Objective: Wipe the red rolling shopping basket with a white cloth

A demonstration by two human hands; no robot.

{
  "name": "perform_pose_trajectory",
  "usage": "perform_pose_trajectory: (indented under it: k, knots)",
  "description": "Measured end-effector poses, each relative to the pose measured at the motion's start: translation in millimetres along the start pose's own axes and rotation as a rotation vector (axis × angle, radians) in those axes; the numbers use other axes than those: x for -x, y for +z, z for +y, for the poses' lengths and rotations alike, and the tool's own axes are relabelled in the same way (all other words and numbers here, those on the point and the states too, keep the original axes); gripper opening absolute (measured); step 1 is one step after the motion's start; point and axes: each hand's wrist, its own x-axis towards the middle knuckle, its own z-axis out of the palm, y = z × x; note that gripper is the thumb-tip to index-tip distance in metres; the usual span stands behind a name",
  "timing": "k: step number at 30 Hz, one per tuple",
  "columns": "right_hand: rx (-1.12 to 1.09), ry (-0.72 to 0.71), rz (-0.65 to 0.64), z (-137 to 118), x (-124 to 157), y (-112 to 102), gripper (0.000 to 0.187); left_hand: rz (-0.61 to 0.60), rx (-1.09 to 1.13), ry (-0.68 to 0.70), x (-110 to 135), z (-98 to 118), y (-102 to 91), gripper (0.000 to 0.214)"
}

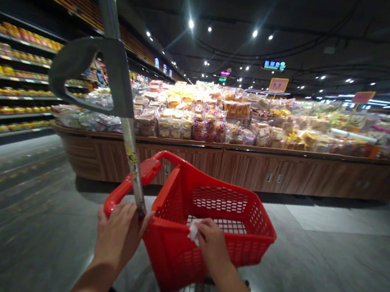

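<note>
Basket point(214, 216), red plastic mesh, sits directly ahead of the person and low in view, raised off the floor point(25, 219) on a wheeled frame seen only partly below it; inside looks bare.

Right hand point(212, 245): fingers curled over the basket's near rim, pinching a small white wad, paper or tissue point(193, 230), against the plastic. Grip closed. Holding the rim likely steadies and steers the basket; the wad is kept under the fingers so it stays put.

Left hand point(117, 236): fingers wrapped shut around the foot of a grey metal pole point(131, 156), beside the basket's left near corner and over the red handle point(119, 193) there. The pole rises steeply toward the camera, carrying a grey curved bracket point(82, 72) high up. Grasp at the base probably keeps the pole upright and clear of the basket's opening.

Further out: a long wooden display island point(250, 166) across the aisle, heaped with wrapped packets point(199, 117); shelves point(10, 91) of yellow goods on the left wall; price signs point(278, 84) above; dark ceiling with spotlights.
</note>
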Motion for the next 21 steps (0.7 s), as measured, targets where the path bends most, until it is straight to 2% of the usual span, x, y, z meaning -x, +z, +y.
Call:
perform_pose_trajectory:
  k: [3,7,10,12,14,17,19,21]
  knots:
    - [0.003,-0.020,0.022,-7,-1,2,0.026,0.010,-0.016,-0.015,0,2,-1.2,0.034]
    - [0.009,-0.158,-0.014,-37,-16,32,0.021,0.032,-0.015,-0.014,-1,3,-1.3,0.035]
    - [0.055,-0.162,-0.017,-39,-19,39,0.022,0.035,-0.010,-0.010,-2,1,0.3,0.034]
    - [0.074,-0.148,-0.035,-25,-12,25,0.028,0.038,-0.007,-0.006,-4,-1,1.6,0.034]
    - [0.091,-0.102,-0.051,-3,-1,2,0.032,0.039,-0.004,0.004,-5,-2,2.9,0.033]
    - [0.149,0.050,-0.016,27,14,-32,0.033,0.035,-0.004,0.020,-5,-3,4.3,0.032]
    - [0.179,0.112,0.012,33,18,-41,0.031,0.039,-0.014,0.034,-5,-4,4.9,0.032]
    - [0.167,0.092,0.022,26,15,-33,0.028,0.048,-0.028,0.041,-5,-4,5.2,0.031]
